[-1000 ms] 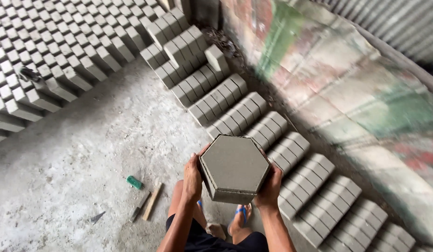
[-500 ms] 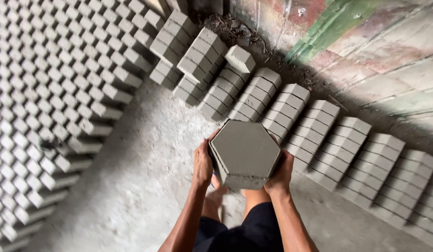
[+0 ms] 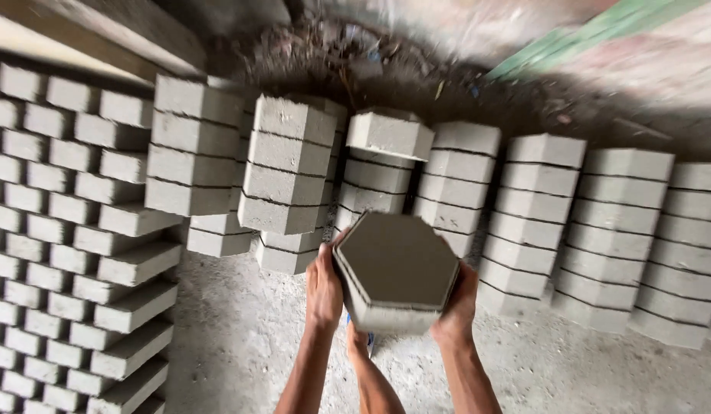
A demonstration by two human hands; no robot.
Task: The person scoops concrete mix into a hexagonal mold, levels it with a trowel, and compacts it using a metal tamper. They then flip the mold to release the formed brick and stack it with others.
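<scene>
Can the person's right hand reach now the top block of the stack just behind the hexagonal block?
Probably not right away. The right hand and left hand both grip the hexagonal block, which sits between them and the top block. Nothing else blocks the way.

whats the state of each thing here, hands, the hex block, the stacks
left hand: gripping the block's left side
right hand: gripping the block's right side
hexagonal block: held off the floor, flat face up
block stacks: standing in rows against the wall
concrete floor: bare, dusty
</scene>
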